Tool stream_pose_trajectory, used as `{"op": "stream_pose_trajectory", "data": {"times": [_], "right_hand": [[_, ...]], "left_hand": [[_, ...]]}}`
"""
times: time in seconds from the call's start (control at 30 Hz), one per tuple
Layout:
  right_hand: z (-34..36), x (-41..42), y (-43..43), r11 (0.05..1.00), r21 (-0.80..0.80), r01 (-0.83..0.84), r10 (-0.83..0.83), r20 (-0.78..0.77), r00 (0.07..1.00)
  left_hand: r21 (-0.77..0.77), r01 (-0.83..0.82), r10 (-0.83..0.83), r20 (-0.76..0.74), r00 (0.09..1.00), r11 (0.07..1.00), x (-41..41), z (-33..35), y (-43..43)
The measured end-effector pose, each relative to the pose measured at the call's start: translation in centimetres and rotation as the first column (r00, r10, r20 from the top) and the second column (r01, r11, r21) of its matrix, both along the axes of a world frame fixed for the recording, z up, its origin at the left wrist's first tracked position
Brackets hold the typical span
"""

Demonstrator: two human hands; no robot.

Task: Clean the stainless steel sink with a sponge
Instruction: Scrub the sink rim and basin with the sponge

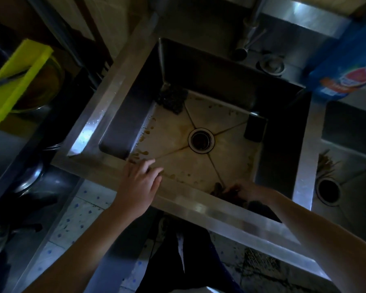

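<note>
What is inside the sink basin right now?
Inside the sink: a dark scrubber in the far-left corner, a dark block by the right wall, the open drain, brown stains. The right hand covers the near corner; whatever it holds is unclear.

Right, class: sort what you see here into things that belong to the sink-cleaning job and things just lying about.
Job: sink, dark scrub pad in its far corner, drain, right hand down in the basin, left hand on the rim.

Lying about: blue packet, yellow board, tap.
</note>
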State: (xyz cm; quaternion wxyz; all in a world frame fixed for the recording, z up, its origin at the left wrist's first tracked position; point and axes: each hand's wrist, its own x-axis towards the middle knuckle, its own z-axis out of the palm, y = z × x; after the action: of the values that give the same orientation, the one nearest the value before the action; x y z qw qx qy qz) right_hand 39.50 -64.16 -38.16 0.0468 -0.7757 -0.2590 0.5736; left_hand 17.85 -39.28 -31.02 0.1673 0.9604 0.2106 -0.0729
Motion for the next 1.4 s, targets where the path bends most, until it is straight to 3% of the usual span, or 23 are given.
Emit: {"op": "stream_pose_trajectory", "data": {"times": [0.2, 0.47, 0.7, 0.83, 0.9, 1.0, 1.2, 1.4], "right_hand": [[-1.3, -1.6, 6.3, 0.988, 0.148, -0.034, 0.037, -0.021, 0.999], [0.3, -4.7, 17.5, 0.894, 0.42, 0.155, -0.04, -0.271, 0.962], [-0.1, -4.5, 15.4, 0.875, 0.422, 0.235, -0.105, -0.308, 0.945], [-0.2, -2.2, 10.3, 0.919, 0.196, 0.341, -0.234, -0.424, 0.875], [0.3, -1.1, 7.3, 0.95, 0.206, 0.234, -0.143, -0.378, 0.915], [1.1, -0.2, 3.8, 0.969, 0.247, -0.014, 0.056, -0.165, 0.985], [3.2, 1.6, -1.4, 0.976, 0.161, -0.146, 0.156, -0.052, 0.986], [4.6, 2.7, -3.6, 0.947, 0.048, -0.319, 0.319, 0.005, 0.948]], "left_hand": [[0.026, -0.089, 0.089, -0.026, 0.996, 0.996, 0.1, 0.0, -0.8], [0.074, -0.218, 0.222, -0.052, 0.974, 0.973, -0.3, 1.5, -0.5], [0.074, -0.231, 0.236, -0.071, 0.969, 0.97, 0.8, 1.7, -2.0], [0.052, -0.206, 0.209, -0.082, 0.974, 0.977, 1.7, 1.3, -2.9], [0.052, -0.166, 0.169, -0.068, 0.983, 0.985, 2.3, 1.2, -3.6], [0.065, -0.065, 0.07, -0.075, 0.995, 0.996, 3.4, 1.5, -4.5], [-0.016, -0.035, 0.035, -0.011, 0.999, 0.999, 6.3, 1.6, -6.4], [-0.083, 0.041, -0.045, -0.041, 0.998, 0.996, 8.9, 1.2, -9.0]]}}
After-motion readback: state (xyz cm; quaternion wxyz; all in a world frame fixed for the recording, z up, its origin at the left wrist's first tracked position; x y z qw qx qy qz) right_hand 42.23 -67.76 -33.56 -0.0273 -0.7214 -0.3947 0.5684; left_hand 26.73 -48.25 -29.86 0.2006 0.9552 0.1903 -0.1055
